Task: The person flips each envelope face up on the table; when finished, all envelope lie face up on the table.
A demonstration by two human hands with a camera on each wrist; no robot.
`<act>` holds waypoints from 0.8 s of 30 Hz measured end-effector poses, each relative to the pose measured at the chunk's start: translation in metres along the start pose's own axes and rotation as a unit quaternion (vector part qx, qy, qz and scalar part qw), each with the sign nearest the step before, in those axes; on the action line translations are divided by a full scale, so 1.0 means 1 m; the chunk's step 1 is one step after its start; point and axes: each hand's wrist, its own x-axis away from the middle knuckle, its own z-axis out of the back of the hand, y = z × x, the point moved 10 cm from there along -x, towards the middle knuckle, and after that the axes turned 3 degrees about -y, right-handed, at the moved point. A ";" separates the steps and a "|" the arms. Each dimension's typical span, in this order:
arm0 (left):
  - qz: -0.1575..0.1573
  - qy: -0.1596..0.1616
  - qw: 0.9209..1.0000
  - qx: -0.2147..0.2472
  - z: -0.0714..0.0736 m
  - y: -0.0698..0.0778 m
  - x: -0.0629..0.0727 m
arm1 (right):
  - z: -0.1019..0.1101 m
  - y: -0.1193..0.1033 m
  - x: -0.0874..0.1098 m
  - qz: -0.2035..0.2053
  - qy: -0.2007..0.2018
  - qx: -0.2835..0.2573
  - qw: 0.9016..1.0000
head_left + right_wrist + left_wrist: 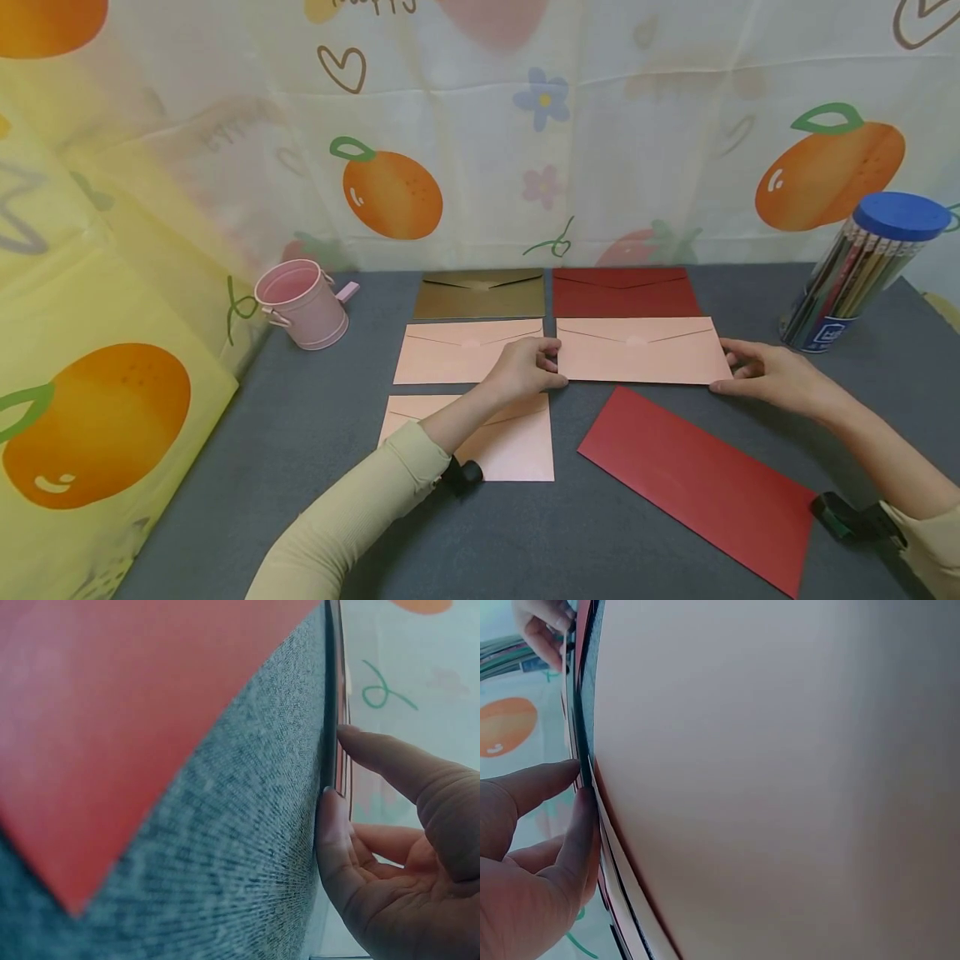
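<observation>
A pale pink envelope [637, 354] lies flap side up between my two hands. My left hand [525, 367] holds its left edge by the fingertips, the thumb near the lower corner. At the right end, my right hand [780, 375] has thumb and fingers on the edge and lower corner. A second pale pink envelope [442, 354] sits to the left, partly behind the left hand. A third pink envelope [517, 454] lies nearer, partly covered by the left forearm. Behind these are a gold envelope [480, 298] and a dark red envelope [626, 292].
A red envelope [705, 492] lies slanted at the front right of the grey table [247, 467]. A small pink bucket [303, 304] stands at the back left. A blue-lidded jar of pencils [862, 271] stands at the right. Fruit-print cloth [480, 108] hangs behind.
</observation>
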 end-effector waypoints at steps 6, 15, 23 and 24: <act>-0.014 -0.002 1.000 -0.022 -0.001 0.004 0.000 | -0.001 -0.001 0.000 0.001 -0.005 0.012 1.000; -0.025 0.000 0.998 -0.056 0.000 0.007 0.000 | -0.001 0.000 -0.002 0.004 -0.004 0.019 1.000; -0.040 0.004 0.996 -0.077 -0.001 0.008 -0.001 | -0.001 0.001 -0.002 0.001 -0.001 0.026 1.000; -0.041 0.004 0.996 -0.077 -0.001 0.009 -0.001 | 0.000 0.001 -0.002 0.003 -0.001 0.025 1.000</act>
